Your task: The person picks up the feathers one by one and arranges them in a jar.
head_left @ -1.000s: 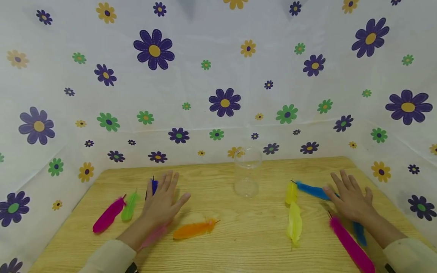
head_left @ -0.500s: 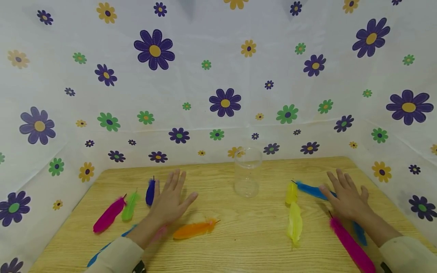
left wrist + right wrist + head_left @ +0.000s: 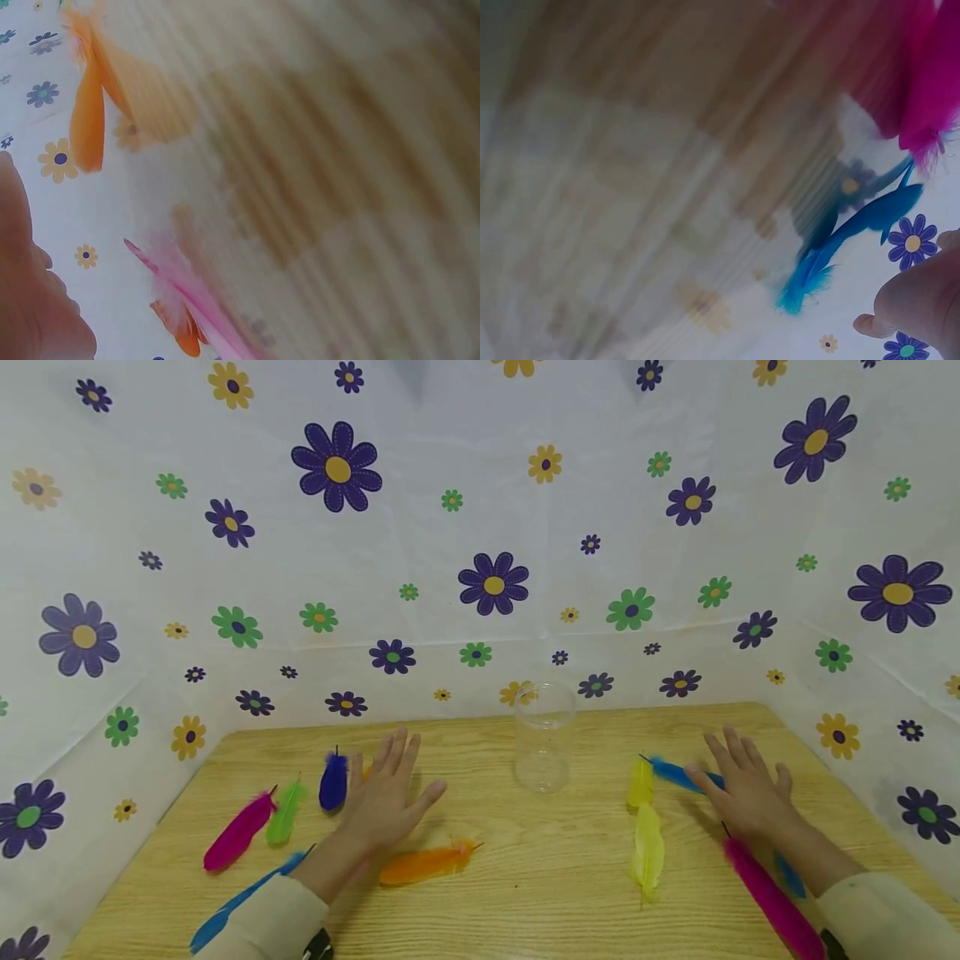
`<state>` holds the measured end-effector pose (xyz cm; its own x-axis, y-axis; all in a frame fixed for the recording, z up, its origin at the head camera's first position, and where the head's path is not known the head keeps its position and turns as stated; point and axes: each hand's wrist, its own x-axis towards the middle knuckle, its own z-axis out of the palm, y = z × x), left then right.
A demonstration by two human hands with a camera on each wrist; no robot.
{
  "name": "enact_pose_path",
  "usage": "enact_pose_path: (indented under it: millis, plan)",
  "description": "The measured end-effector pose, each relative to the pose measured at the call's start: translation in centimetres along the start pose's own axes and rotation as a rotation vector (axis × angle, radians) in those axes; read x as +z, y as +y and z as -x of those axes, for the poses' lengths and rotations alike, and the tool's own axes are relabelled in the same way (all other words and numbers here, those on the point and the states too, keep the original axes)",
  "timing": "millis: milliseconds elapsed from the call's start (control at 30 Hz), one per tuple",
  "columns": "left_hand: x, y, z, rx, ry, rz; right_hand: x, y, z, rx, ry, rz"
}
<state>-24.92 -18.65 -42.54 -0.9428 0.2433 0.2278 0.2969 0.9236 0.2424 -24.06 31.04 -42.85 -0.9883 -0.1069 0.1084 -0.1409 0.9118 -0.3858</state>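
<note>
On right half of table (image 3: 555, 902): blue feather (image 3: 684, 775) at right hand's (image 3: 753, 800) ten o'clock, long axis ten-to-four; left hand (image 3: 384, 806) farther. Both spread wide, gripping nothing.

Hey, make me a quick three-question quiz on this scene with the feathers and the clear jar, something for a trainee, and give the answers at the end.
1. True or false: the left hand and the right hand both have their fingers extended.

2. Multiple choice: what colour is the nearest feather to the left of the green feather in the head view?
a) yellow
b) magenta
c) orange

3. Fill in the missing word: the clear jar stands ____ on the table.

Key:
1. True.
2. b, the magenta feather.
3. Upright.
</note>
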Motion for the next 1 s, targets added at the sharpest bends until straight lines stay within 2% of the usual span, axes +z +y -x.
enact_pose_path:
  millis: [367, 667, 1000]
  plan:
    - [0.5, 1.1, -0.4, 0.015, -0.004, -0.002, 0.2, -1.2, -0.4, -0.016, -0.013, -0.049]
    - [0.8, 1.7, -0.5, 0.043, 0.002, -0.001, 0.4, -2.4, -0.8, 0.007, -0.034, -0.018]
    - [1.1, 2.5, -0.7, 0.06, -0.014, -0.043, 1.0, -2.9, -1.2, -0.022, -0.01, 0.026]
